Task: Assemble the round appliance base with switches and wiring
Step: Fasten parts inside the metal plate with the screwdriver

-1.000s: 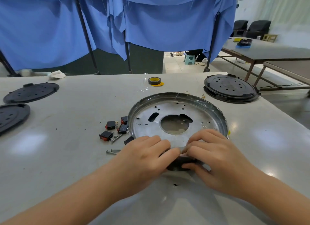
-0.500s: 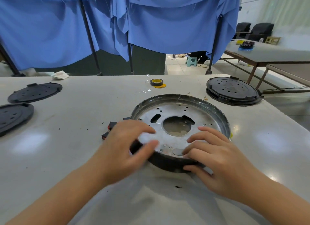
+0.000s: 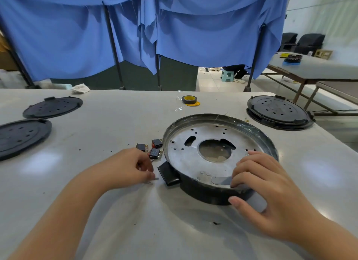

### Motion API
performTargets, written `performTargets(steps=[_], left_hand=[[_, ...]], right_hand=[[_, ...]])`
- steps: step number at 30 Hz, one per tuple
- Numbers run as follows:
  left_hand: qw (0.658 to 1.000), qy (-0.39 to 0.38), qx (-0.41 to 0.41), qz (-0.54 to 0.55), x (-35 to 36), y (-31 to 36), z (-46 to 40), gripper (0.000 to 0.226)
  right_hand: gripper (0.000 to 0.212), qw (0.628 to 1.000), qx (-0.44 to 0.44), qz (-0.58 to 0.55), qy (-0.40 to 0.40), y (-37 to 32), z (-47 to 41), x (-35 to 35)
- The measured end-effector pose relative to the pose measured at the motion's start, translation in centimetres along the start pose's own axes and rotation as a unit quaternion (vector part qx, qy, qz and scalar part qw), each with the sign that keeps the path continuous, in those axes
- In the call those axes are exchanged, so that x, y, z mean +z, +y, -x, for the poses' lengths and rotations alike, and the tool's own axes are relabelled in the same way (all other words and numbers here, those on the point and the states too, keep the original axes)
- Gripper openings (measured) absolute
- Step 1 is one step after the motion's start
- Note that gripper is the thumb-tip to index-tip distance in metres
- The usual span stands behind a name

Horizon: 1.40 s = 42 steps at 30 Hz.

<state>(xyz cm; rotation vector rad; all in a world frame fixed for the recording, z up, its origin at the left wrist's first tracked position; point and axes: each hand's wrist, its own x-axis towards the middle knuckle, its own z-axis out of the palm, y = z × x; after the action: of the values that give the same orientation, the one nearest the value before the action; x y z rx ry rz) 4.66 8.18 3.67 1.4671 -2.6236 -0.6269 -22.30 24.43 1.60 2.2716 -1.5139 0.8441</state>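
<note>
Blue drapes hang behind the grey tabletop (image 3: 96, 211), and the round base (image 3: 219, 153) sits on it in front of me, metal plate up inside its dark rim. I judge I am at the fastening step: a small black block (image 3: 168, 173) juts from the base's left edge, and I am fetching hardware for it.

My right hand (image 3: 265, 192) steadies the base at its near right rim, fingers curved over the edge onto the plate and thumb against the outer wall, so that grip is closed on the base. My left hand (image 3: 127, 168) is just left of the base, fingertips pinched together down at the tabletop where a small screw (image 3: 153, 181) lies; whether the screw is truly lifted or only touched I cannot tell.

Three loose switches (image 3: 154, 148) lie just beyond my left hand, close against the base's left rim.

Next, I think, the screw must be carried to the block or a plate hole and set straight, while my right hand keeps the base from turning.
</note>
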Motion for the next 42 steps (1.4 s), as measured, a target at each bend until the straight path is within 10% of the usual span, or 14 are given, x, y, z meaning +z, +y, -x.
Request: performTargets(steps=[12,21,25,42], left_hand=[[0.995,0.017,0.056,-0.078,1.3,0.3,-0.4,0.008],[0.968,0.155,0.097,0.172,-2.2,1.3,1.4,0.014],[0.942,0.08,0.169,0.279,-3.3,4.8,2.2,0.017],[0.968,-0.128,0.199,0.085,-2.2,10.9,-2.2,0.009]], right_hand=[[0.014,1.0,0.005,0.022,0.017,-0.1,0.0,0.5],[0.016,1.0,0.0,0.025,0.018,0.0,0.2,0.6],[0.017,1.0,0.003,0.019,0.019,0.1,0.2,0.7],[0.019,1.0,0.007,0.007,0.027,0.4,0.1,0.8]])
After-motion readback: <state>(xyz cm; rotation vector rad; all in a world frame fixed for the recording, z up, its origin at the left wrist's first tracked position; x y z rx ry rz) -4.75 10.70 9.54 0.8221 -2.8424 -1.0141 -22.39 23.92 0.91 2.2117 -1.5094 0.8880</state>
